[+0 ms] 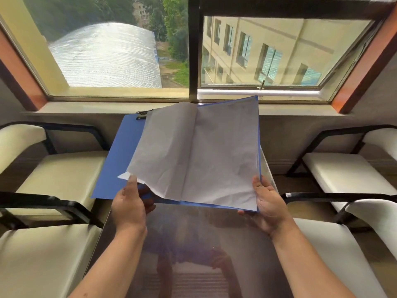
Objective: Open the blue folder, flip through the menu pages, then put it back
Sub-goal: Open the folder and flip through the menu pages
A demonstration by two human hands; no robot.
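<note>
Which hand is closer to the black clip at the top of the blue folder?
Left. The left hand pinches the loose page's lower corner, below the black clip on that same side. The right hand grips the blue folder's opposite lower corner, farther off.

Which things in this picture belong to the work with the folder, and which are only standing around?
Belonging to the job:
- open blue plastic folder
- white paper menu pages
- left hand, pinching a page corner
- right hand, supporting the folder's right edge

Only standing around:
- dark glossy table
- cream cushioned chairs with black frames
- large window
</note>
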